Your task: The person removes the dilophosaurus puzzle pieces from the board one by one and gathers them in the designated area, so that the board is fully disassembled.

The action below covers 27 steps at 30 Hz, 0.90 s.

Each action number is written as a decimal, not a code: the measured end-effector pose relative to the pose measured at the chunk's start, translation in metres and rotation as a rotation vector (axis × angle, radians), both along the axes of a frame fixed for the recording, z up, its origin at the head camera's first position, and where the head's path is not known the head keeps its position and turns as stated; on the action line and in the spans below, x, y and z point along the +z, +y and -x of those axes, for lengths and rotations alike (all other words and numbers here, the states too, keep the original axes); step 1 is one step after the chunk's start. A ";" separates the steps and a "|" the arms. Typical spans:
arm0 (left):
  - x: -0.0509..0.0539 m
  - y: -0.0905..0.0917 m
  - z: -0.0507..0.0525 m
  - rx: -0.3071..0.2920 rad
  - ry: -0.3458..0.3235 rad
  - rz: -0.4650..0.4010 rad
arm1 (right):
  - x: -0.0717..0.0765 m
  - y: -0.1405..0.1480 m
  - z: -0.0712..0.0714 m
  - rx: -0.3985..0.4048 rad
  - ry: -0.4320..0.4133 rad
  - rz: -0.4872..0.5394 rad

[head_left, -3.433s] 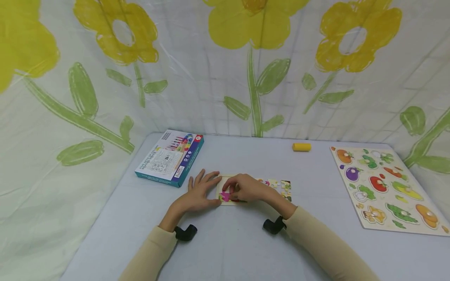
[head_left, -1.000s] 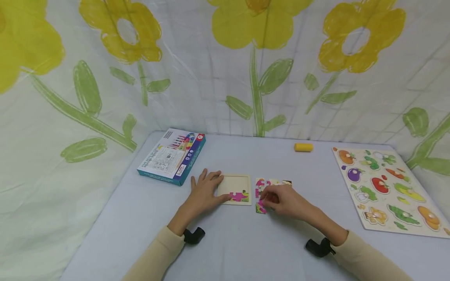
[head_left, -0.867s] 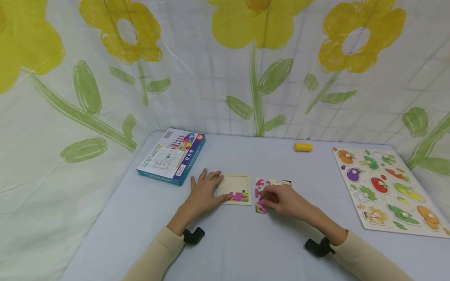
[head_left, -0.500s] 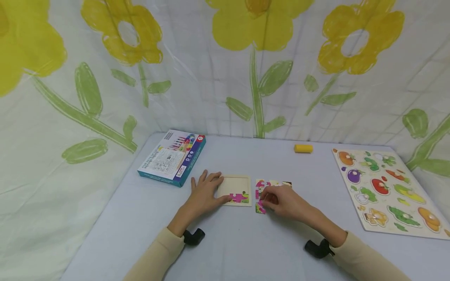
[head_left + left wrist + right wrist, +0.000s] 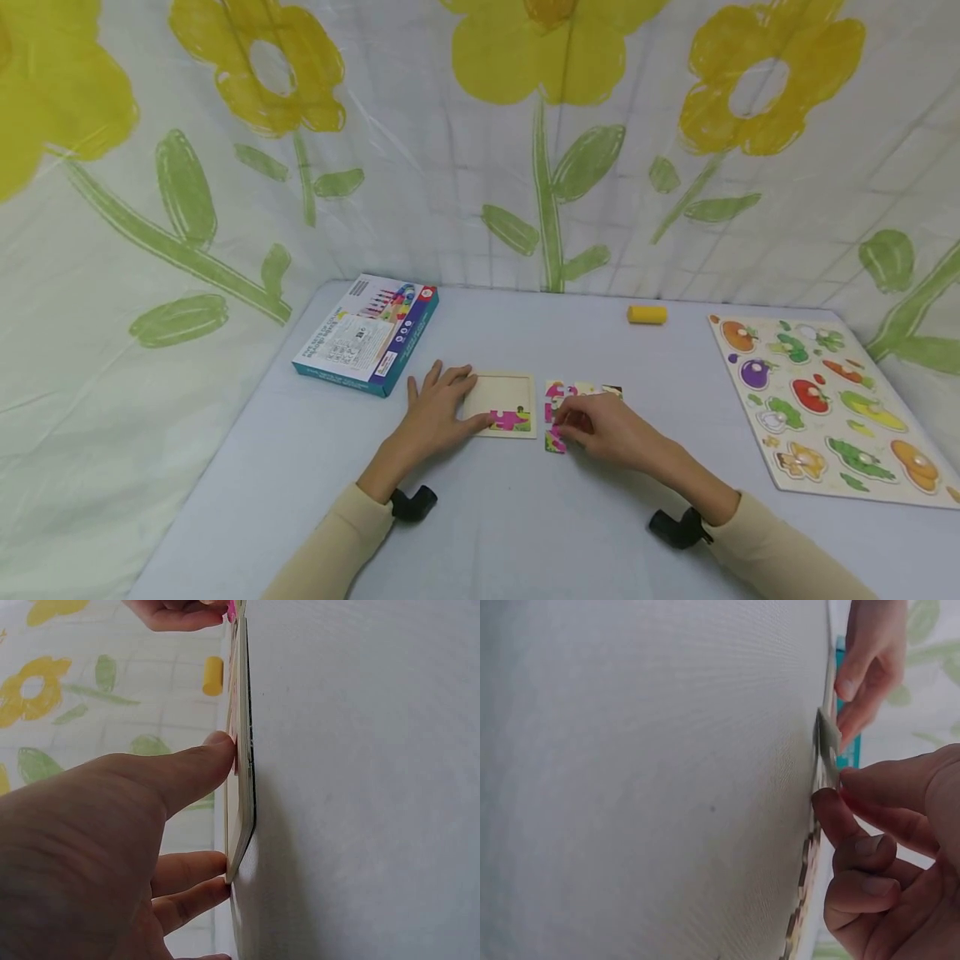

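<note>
My left hand [image 5: 433,417] rests at the left side of a shallow wooden puzzle tray [image 5: 501,392], fingers spread and thumb over its front part. Pink and green jigsaw pieces [image 5: 512,419] lie along the tray's front edge; the thumb covers the front left corner. To the right of the tray, my right hand [image 5: 611,429] pinches a pink and green jigsaw piece [image 5: 554,442] between thumb and finger. In the right wrist view that piece [image 5: 828,739] tilts up from the table. More jigsaw pieces [image 5: 555,390] lie behind it, partly hidden by the right hand.
A flat teal and white box [image 5: 363,333] lies at the back left. At the back stands out a yellow cylinder [image 5: 647,314] lying on its side. A large vegetable peg board [image 5: 832,408] lies on the right. A flower-printed curtain [image 5: 487,167] hangs behind the table.
Since the oldest frame, my right hand has moved right, from the tray to the loose pieces, and pinches one there. That piece has lately tilted slightly. The left hand stays at the tray.
</note>
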<state>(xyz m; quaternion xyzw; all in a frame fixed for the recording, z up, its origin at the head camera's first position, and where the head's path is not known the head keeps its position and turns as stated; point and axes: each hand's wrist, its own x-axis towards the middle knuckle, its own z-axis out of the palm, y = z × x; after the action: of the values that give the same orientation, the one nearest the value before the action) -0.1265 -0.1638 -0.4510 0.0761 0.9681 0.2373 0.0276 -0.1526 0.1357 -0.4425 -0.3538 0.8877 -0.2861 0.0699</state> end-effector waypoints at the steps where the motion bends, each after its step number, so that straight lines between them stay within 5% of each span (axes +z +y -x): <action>1: 0.000 0.000 0.000 0.001 0.003 0.002 | 0.000 0.000 0.000 0.001 0.000 -0.001; 12: 0.000 -0.001 0.001 -0.017 0.003 0.010 | 0.009 -0.005 0.005 -0.018 -0.029 -0.016; 27: 0.005 -0.007 -0.002 -0.076 -0.065 0.001 | 0.010 -0.057 0.027 0.156 -0.103 -0.022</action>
<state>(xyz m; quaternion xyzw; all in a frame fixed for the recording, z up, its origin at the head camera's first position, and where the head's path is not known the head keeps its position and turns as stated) -0.1243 -0.1706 -0.4457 0.1051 0.9631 0.2381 0.0683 -0.1796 0.0787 -0.4324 -0.4060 0.8559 -0.2875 0.1414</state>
